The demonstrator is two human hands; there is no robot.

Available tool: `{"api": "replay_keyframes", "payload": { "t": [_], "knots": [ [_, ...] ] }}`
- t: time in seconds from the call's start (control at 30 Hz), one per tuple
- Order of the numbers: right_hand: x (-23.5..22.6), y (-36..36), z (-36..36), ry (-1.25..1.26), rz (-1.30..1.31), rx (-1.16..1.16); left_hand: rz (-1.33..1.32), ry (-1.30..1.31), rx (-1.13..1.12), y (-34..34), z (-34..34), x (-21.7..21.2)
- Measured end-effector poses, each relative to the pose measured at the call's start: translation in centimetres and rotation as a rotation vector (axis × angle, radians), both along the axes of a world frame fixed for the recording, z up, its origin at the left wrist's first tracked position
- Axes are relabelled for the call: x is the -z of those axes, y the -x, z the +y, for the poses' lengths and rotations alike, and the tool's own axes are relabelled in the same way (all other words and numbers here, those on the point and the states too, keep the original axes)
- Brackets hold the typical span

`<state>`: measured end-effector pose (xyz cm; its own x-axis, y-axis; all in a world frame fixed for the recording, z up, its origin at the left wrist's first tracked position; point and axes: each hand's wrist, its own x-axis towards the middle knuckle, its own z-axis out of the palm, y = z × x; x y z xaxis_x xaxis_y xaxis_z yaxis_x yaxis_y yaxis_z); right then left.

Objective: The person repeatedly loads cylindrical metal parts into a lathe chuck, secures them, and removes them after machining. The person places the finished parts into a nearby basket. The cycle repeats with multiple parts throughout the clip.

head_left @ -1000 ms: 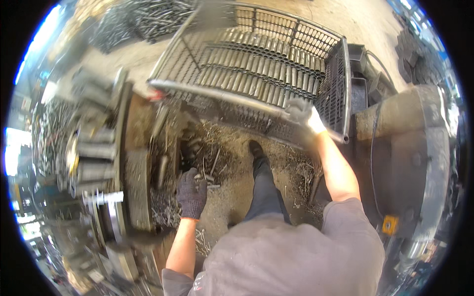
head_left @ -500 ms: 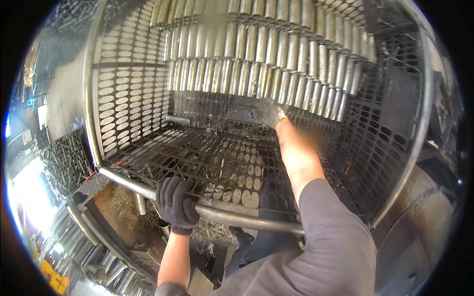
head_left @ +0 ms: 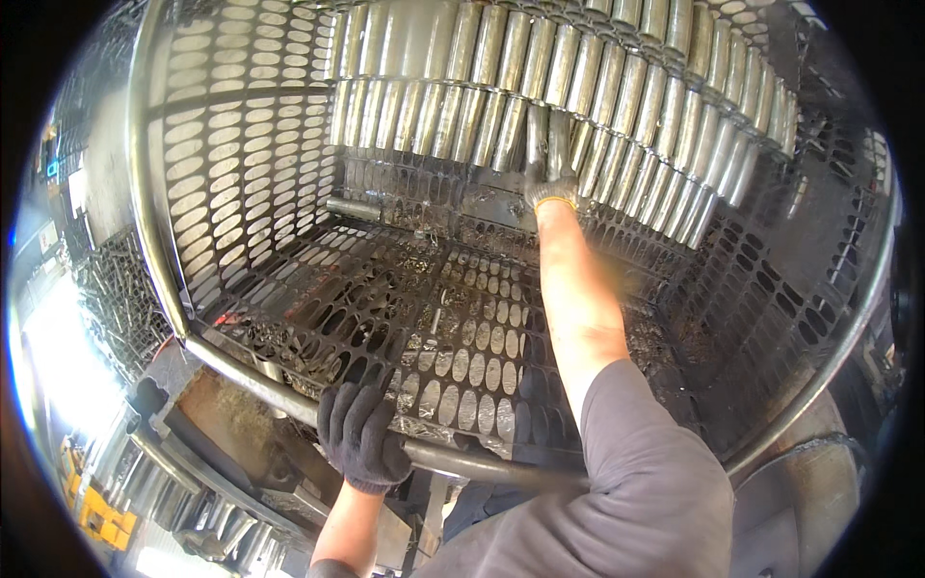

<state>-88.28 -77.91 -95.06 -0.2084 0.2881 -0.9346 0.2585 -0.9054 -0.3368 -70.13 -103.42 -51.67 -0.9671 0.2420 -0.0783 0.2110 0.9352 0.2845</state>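
My left hand (head_left: 362,435), in a dark knitted glove, is wrapped over the round front rail (head_left: 255,383) of a metal cage. My right arm reaches deep inside. The gloved right hand (head_left: 553,191), with a yellow cuff edge, is closed around the lower ends of two metal tubes (head_left: 536,140), which sit lower than their neighbours. Its fingertips are mostly hidden. Around them, rows of short shiny metal tubes (head_left: 424,114) are stacked in tiers against the far side.
Perforated metal panels form the cage's left wall (head_left: 236,154) and floor (head_left: 385,308). One loose tube (head_left: 354,207) lies by the back left corner. Small metal scraps litter the floor. Outside, at left, is a bin of thin metal pieces (head_left: 120,289).
My right hand, blurred below the stack before, now grips two tubes in the lowest row. The view has shifted closer to the stack. My left hand stays on the rail.
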Motion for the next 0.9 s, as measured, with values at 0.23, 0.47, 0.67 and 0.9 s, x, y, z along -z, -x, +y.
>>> {"api": "replay_keyframes", "payload": {
  "t": [0.23,0.47,0.67,0.9],
  "knots": [
    [-15.7,-1.5,9.1,-1.112,-0.277,-1.851,0.149,-0.141,-0.009,-0.8,-0.8,0.6],
    [-41.9,-9.7,10.5,-0.868,0.644,-1.634,0.029,0.054,-0.116,-2.4,-0.4,0.0],
    [-54.0,-21.6,3.3,-0.157,0.897,-1.301,-0.09,-1.482,-0.73,-13.8,-3.2,-9.9],
    [-61.4,-46.1,-12.0,0.436,0.967,-1.28,-0.103,-1.32,-0.616,-45.2,-7.7,-21.1]
  ]
}}
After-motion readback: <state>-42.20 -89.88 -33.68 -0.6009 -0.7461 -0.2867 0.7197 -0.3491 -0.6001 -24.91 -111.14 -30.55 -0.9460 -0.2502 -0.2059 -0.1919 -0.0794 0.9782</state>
